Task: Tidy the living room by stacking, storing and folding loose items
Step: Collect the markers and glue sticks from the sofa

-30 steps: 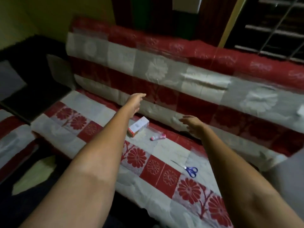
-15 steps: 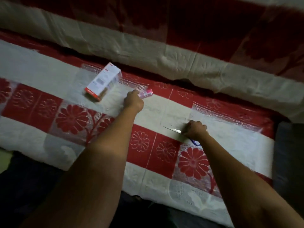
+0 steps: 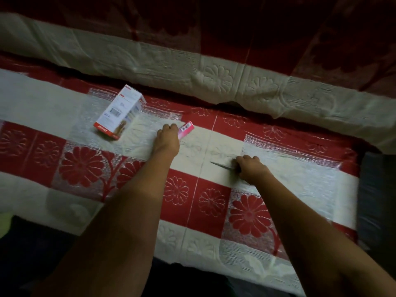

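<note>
A red and white flowered cover (image 3: 214, 202) lies over the sofa seat. My left hand (image 3: 167, 140) grips a small pink tube (image 3: 186, 129), whose labelled end sticks out to the right of my fingers. My right hand (image 3: 249, 169) is curled round the scissors (image 3: 221, 166); only the grey blades show, pointing left, and the handles are hidden under my palm. A white and red carton (image 3: 120, 115) lies on its side on the seat, just left of my left hand and apart from it.
The sofa backrest (image 3: 192, 67), draped in the same cover, rises behind the seat. A dark grey cushion or armrest (image 3: 375, 200) borders the seat on the right. Dark floor lies below the seat's front edge.
Both hands have come down from the backrest onto the seat. The left hand took hold of the pink tube and the right hand closed over the scissors. The camera moved closer.
</note>
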Demonstrator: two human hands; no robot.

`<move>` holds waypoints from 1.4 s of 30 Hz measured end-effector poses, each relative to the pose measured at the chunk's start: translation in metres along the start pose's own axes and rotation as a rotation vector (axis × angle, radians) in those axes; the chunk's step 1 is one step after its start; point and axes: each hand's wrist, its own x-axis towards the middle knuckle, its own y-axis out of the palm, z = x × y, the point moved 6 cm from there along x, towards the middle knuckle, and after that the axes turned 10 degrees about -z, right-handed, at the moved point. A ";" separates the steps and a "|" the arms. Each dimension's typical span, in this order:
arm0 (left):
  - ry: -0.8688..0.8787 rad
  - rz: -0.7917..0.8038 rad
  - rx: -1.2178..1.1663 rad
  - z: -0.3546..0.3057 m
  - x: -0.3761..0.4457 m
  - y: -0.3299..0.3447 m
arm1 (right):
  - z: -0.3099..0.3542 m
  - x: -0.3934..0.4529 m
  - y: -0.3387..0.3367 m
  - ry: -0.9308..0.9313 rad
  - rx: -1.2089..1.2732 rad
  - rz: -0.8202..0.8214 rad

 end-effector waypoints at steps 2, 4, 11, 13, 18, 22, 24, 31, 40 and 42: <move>-0.021 0.055 -0.087 -0.003 -0.006 -0.011 | 0.003 -0.006 -0.004 0.018 0.049 0.004; -0.021 0.099 -0.158 -0.008 -0.014 -0.029 | 0.007 -0.015 -0.020 0.057 0.124 -0.005; -0.001 0.150 -0.413 -0.053 -0.064 -0.142 | 0.027 -0.075 -0.135 0.177 0.439 -0.135; -0.008 0.164 -0.490 -0.069 -0.081 -0.176 | 0.026 -0.104 -0.163 0.214 0.561 -0.179; -0.007 0.155 -0.618 -0.117 -0.138 -0.253 | 0.028 -0.191 -0.220 0.226 0.897 -0.286; 0.093 0.216 -0.713 -0.161 -0.187 -0.294 | 0.030 -0.260 -0.254 0.237 1.188 -0.355; 0.140 0.215 -0.708 -0.184 -0.207 -0.311 | 0.023 -0.292 -0.268 0.255 1.253 -0.401; 0.334 0.462 -0.851 -0.310 -0.311 -0.335 | -0.063 -0.434 -0.294 0.378 1.452 -0.799; 0.587 0.807 -0.683 -0.435 -0.477 -0.288 | -0.179 -0.587 -0.220 0.609 1.651 -1.031; 0.631 0.855 -0.639 -0.463 -0.514 -0.269 | -0.205 -0.624 -0.198 0.682 1.655 -1.086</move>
